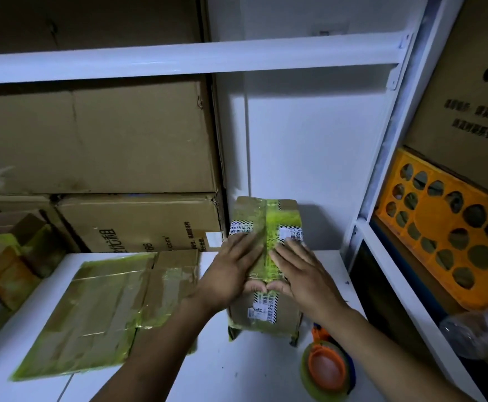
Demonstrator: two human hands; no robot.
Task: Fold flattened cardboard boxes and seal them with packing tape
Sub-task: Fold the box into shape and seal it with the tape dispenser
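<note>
left hand (pixel 231 271): flat, fingers straight, pressing box (pixel 266 216) top
right hand (pixel 302 275): same, thumbs touching
box: table's (pixel 237 372) far edge
tape roll (pixel 326 369): toward near right corner
flattened box (pixel 100 309): table's left

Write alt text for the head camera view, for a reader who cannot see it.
The left hand and right hand press flat on the yellow-green tape seam atop a folded cardboard box on a white table. A flattened box lies to its left; a tape roll with an orange core lies beside the right forearm.
</note>
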